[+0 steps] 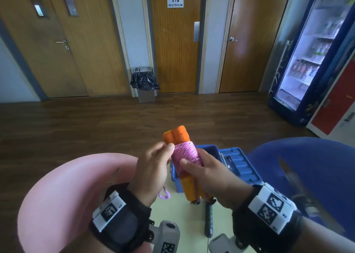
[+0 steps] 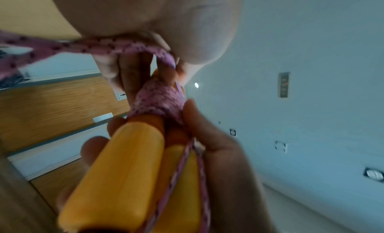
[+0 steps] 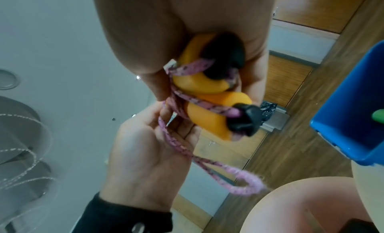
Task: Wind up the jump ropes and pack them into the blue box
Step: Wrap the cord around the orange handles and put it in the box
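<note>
Rope: pink braided jump rope point(image 1: 187, 154) with two orange plastic handles point(image 1: 176, 134), coiled tightly round the paired handles, held above the open blue plastic box point(image 1: 214, 151).
Right hand point(image 1: 208, 173): fingers and thumb curled round the coil and handles.
Left hand point(image 1: 151, 168): thumb and fingers pinch the loose loop of cord point(image 3: 245, 184).
Progress: winding looks nearly finished; the tail needs securing, then packing into the box.
Left over: a dark rope handle point(image 1: 209, 222) lies on the pale table point(image 1: 172, 212), likely unwound.
Unclear: box contents mostly hidden; something green point(image 3: 378, 117) shows inside.
</note>
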Demonstrator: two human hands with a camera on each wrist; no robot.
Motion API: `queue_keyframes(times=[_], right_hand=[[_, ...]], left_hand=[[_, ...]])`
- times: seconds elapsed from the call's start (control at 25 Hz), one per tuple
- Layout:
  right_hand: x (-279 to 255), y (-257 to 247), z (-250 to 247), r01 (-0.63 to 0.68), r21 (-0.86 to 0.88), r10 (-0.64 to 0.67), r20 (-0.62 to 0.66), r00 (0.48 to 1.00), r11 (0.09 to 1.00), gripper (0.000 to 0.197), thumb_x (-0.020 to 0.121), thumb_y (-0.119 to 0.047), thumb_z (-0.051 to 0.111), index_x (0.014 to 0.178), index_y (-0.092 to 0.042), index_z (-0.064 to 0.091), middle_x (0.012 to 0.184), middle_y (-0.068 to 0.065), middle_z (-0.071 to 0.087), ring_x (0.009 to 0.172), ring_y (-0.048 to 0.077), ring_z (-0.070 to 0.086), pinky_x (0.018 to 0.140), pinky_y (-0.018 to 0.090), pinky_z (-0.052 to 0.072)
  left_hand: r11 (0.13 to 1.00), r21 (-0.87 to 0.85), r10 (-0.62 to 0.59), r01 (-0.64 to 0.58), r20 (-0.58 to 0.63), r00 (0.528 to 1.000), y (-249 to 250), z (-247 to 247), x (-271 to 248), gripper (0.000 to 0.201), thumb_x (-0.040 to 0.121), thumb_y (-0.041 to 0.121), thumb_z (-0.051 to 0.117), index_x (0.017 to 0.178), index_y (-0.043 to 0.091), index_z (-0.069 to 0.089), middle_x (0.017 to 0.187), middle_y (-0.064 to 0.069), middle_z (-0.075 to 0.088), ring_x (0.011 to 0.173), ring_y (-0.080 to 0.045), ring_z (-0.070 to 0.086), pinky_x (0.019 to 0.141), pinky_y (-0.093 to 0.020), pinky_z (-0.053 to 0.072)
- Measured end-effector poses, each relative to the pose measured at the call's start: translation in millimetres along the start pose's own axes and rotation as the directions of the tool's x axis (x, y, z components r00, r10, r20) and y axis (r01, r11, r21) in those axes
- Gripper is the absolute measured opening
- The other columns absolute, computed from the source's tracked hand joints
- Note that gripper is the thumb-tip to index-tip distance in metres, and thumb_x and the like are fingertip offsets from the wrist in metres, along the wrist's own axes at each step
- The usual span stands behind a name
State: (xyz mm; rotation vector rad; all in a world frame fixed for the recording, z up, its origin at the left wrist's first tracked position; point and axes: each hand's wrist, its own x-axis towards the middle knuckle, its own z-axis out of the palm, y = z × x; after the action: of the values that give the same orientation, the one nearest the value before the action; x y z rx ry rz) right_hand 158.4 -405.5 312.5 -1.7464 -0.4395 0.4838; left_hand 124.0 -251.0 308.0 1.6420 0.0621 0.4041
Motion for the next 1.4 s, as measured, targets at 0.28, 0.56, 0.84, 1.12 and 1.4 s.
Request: queue_keyframes(times=[0.28, 0.56, 0.84, 1.12, 1.4], right_hand=[[-14.7, -0.5, -19.5, -0.148, 0.486, 0.039, 0.226, 0.973, 0.861, 0.048, 0.085, -0.035, 0.061, 0.120, -0.003, 0.060, 0.107, 0.031, 0.064, 0.082, 0.039, 0.067, 0.073, 0.045, 0.058], [-20.2, -8.8, -24.0, -0.204, 0.543, -0.035, 0.396, 0.917, 0.815, 0.056, 0.073, -0.044, 0.081, 0.116, -0.010, 0.068, 0.106, 0.026, 0.064, 0.084, 0.039, 0.069, 0.076, 0.046, 0.058], [-23.8, -17.6, -15.7, -0.295, 0.640, -0.120, 0.522, 0.844, 0.710, 0.053, 0.082, -0.038, 0.072, 0.114, 0.005, 0.063, 0.097, 0.024, 0.068, 0.083, 0.036, 0.071, 0.076, 0.042, 0.058], [-14.2, -25.7, -11.9, -0.273, 0.443, 0.110, 0.359, 0.927, 0.854, 0.058, 0.083, -0.055, 0.059, 0.104, -0.001, 0.066, 0.090, 0.018, 0.070, 0.073, 0.028, 0.070, 0.066, 0.036, 0.058], [-13.2, -11.7, 8.8, -0.059, 0.019, 0.061, -0.074, 0.995, 0.998, 0.082, 0.071, -0.085, 0.041, 0.112, -0.016, 0.056, 0.087, 0.003, 0.066, 0.077, 0.013, 0.062, 0.079, 0.033, 0.052]], left_hand=[[0.951, -0.290, -0.067, 0.104, 0.134, 0.989, 4.0, -13.2, 3.2, 0.021, 0.076, 0.020, 0.063, 0.056, 0.017, 0.063, 0.062, -0.005, 0.054, 0.066, -0.019, 0.050, 0.067, -0.029, 0.042], [0.882, -0.458, 0.021, 0.111, 0.274, 0.962, 12.3, -19.1, -4.3, 0.006, 0.073, 0.012, 0.075, 0.068, 0.009, 0.072, 0.067, -0.005, 0.066, 0.062, -0.012, 0.062, 0.062, -0.019, 0.050], [0.840, -0.494, -0.011, 0.224, 0.397, 0.918, 16.6, -20.7, -5.2, 0.047, 0.066, 0.043, 0.087, 0.088, 0.005, 0.071, 0.067, -0.016, 0.060, 0.058, -0.026, 0.058, 0.056, -0.033, 0.044], [0.830, -0.515, -0.060, 0.215, 0.301, 0.952, 21.7, -1.2, -7.5, 0.034, 0.084, 0.032, 0.063, 0.103, 0.004, 0.071, 0.098, -0.024, 0.068, 0.068, -0.026, 0.066, 0.056, -0.031, 0.050], [0.973, -0.161, -0.160, 0.166, 0.049, 0.986, -1.3, 18.7, -12.0, 0.055, 0.070, 0.053, 0.067, 0.088, 0.001, 0.062, 0.075, -0.019, 0.056, 0.065, -0.031, 0.048, 0.042, -0.025, 0.028]])
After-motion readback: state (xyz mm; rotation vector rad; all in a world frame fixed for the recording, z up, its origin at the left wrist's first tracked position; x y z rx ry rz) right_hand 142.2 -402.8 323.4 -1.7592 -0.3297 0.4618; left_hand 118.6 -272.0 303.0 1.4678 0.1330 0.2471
